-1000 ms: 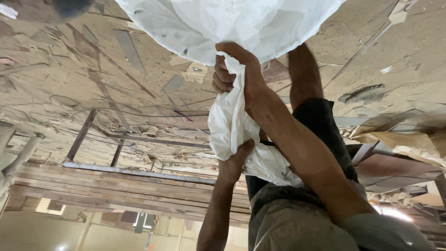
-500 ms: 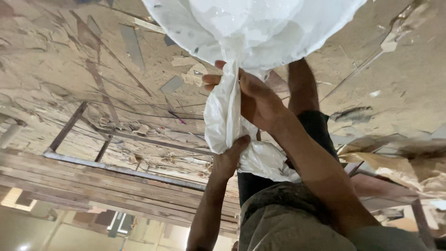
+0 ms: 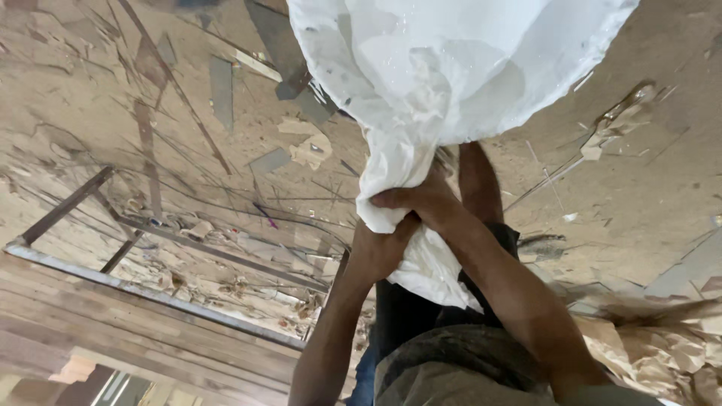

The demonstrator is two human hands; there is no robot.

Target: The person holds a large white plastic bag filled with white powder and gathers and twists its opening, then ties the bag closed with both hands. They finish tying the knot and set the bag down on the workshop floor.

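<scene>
Nearest the camera is a fold of grey cloth garment (image 3: pixel 451 368), matte and creased, from which two bare forearms rise. The left hand (image 3: pixel 380 252) has come up since half a second ago, when it gripped lower on the loose tail. It now sits right under the right hand (image 3: pixel 421 204), the two touching. Both sets of fingers are curled tight around the gathered neck of a white sack (image 3: pixel 451 68), so the hold has become a stacked, two-handed clamp, judged firmer than before. The spare end of the sack hangs crumpled below the hands, against dark trousers.

The sack is thin woven plastic, slightly glossy and finely wrinkled. It is pinched to a twisted rope at the hands and swells beyond them into a full, rounded bulk that fills the top of the view more than it did a second ago. A bare limb (image 3: pixel 480 180) stands just behind the neck; whose it is cannot be told.

Farther off lies a dusty tan floor (image 3: pixel 662 165) strewn with flat grey offcuts, splinters and torn brown paper scraps (image 3: pixel 662 346). A rectangular metal frame (image 3: pixel 150 289) of thin angle bar rests on it, beside rough wooden planks (image 3: pixel 90 338).
</scene>
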